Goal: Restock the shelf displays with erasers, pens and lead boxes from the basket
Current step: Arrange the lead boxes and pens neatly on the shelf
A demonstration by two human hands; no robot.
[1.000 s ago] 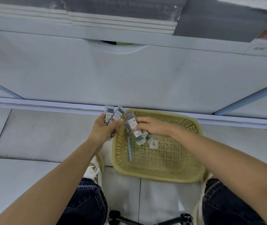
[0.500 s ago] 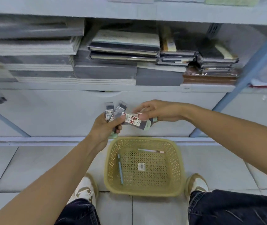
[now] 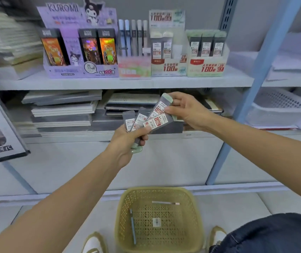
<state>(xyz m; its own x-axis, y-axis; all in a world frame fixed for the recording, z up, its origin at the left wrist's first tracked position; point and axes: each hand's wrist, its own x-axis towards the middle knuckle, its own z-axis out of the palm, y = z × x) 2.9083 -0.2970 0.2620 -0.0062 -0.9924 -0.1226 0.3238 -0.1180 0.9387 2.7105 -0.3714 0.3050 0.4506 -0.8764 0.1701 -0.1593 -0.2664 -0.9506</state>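
- Head view: the left hand [image 3: 127, 141] grips a fan of lead boxes [image 3: 136, 122] by their lower ends, with the fingers curled round them and the labels facing the camera.
- The right hand [image 3: 189, 111] pinches the top box [image 3: 159, 107] near its green cap, thumb on the label. This box touches the fan, and its long axis leans up and to the right.
- Its label reads 0.7, so the target is probably the 0.7 display [image 3: 207, 69] on the upper shelf [image 3: 73, 83]. It lies above and somewhat right of the hands, and the right hand is the nearer one.
- Three boxes stand upright in the front row there, so the top box would need turning to vertical and lowering in from above. I cannot tell whether a slot is free behind them.
- The shelf's front lip lies between the hands and the display.
- The 0.5 display [image 3: 168, 68] stands just beside the target on its left, and the blue post [image 3: 266, 57] is well apart on its right. There is open room above the display.
- The basket [image 3: 157, 190] sits on the floor below the hands and holds two pens [image 3: 132, 226] and a loose sticker [image 3: 156, 222]. No lead boxes show in it.
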